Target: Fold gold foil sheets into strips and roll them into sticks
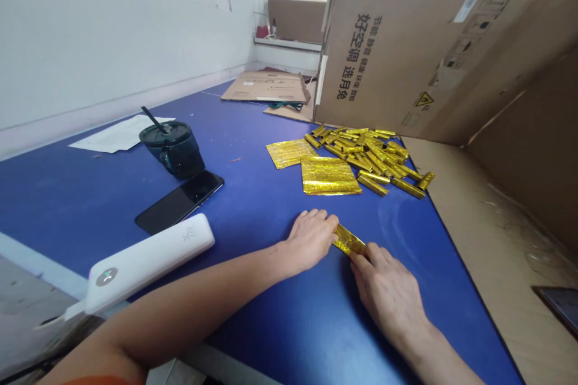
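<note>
Between my two hands lies a narrow folded strip of shiny gold foil paper (348, 240), just over the blue table. My left hand (313, 237) is closed on its left end, fingers curled. At the strip's right end, my right hand (388, 286) pinches it with thumb and fingers. Beyond my hands are a flat square stack of gold foil sheets (330, 175) and another gold sheet (289, 153) partly behind it. To their right is a heap of rolled or folded gold foil pieces (372, 150). My fingers hide both ends of the held strip.
On the left of the blue table (253, 210) are a dark cup (180, 153) with a straw, a black phone (180, 201), a white elongated device (151, 264) and white paper (111, 135). A large cardboard box (406, 42) stands behind the heap; flat cardboard (266, 86) lies at the back.
</note>
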`<act>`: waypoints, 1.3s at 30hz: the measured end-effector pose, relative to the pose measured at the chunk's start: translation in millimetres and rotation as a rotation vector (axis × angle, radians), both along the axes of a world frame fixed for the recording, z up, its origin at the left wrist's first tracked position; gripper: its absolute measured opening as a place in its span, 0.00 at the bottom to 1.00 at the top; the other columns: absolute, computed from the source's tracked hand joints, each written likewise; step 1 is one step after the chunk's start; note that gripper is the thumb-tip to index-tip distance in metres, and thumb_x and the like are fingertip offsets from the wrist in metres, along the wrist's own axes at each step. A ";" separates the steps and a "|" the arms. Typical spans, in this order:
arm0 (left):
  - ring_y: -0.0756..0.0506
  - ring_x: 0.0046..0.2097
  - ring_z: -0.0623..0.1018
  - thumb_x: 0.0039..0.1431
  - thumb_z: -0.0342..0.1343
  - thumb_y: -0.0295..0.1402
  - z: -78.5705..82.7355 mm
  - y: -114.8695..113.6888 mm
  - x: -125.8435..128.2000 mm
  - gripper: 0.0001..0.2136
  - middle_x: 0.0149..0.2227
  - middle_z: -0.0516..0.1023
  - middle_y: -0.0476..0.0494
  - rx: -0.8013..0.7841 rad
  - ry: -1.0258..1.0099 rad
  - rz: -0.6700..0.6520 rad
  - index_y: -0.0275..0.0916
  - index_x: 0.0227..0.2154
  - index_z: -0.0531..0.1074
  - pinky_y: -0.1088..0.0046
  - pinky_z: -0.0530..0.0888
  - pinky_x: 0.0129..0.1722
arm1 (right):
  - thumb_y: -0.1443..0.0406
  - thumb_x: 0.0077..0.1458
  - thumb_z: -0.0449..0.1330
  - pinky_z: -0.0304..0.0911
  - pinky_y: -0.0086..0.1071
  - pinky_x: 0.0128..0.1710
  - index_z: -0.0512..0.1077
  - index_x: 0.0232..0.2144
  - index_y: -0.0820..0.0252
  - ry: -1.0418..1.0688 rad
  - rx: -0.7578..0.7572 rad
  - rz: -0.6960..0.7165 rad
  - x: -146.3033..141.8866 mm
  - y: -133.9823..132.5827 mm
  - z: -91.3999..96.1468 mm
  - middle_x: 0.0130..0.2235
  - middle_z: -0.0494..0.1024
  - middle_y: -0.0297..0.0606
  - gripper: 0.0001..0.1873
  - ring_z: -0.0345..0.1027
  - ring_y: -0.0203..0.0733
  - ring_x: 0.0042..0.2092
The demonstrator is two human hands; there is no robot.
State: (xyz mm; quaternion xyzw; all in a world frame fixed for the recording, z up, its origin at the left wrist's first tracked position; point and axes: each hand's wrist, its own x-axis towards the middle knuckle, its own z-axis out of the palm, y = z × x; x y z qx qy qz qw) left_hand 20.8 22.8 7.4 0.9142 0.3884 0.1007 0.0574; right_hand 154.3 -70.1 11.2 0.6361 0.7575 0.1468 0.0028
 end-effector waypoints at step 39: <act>0.39 0.56 0.56 0.58 0.40 0.37 -3.5 -4.4 -26.8 0.17 0.53 0.61 0.47 0.066 0.033 -0.185 0.41 0.50 0.58 0.51 0.48 0.51 | 0.57 0.50 0.53 0.52 0.47 0.45 0.66 0.46 0.70 0.094 -0.006 0.209 -32.4 -17.6 -3.3 0.45 0.70 0.55 0.25 0.59 0.55 0.47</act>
